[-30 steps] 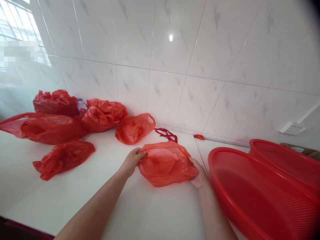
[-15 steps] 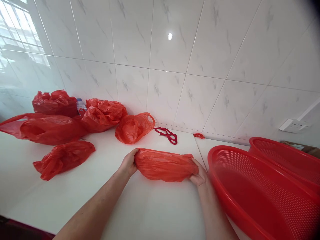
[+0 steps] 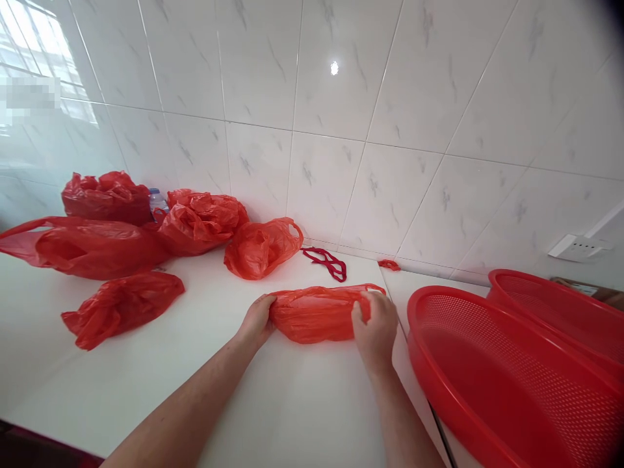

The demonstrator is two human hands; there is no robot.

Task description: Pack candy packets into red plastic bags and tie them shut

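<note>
A red plastic bag (image 3: 312, 318), folded into a long bundle, lies before me on the white table. My left hand (image 3: 258, 318) is closed on its left end, the thumb on top. Over the bag's right end, my right hand (image 3: 377, 325) has its fingers bent and the thumb apart from them. Its fingertips are at the plastic, some of them hidden. A loop of the bag shows just behind that hand. Behind the bag, a dark red strap (image 3: 329, 263) lies near the wall.
Several red plastic bags (image 3: 202, 224) stand and lie at the left, with a clear bottle (image 3: 156, 203) among them. Two red perforated baskets (image 3: 424, 292) fill the right side. A small red scrap (image 3: 389, 264) lies by the tiled wall, below a socket (image 3: 578, 247).
My right hand has come up from the bag's right end and turned over it, its fingers now bent on top. The left hand keeps its hold, and the bag looks slightly flatter.
</note>
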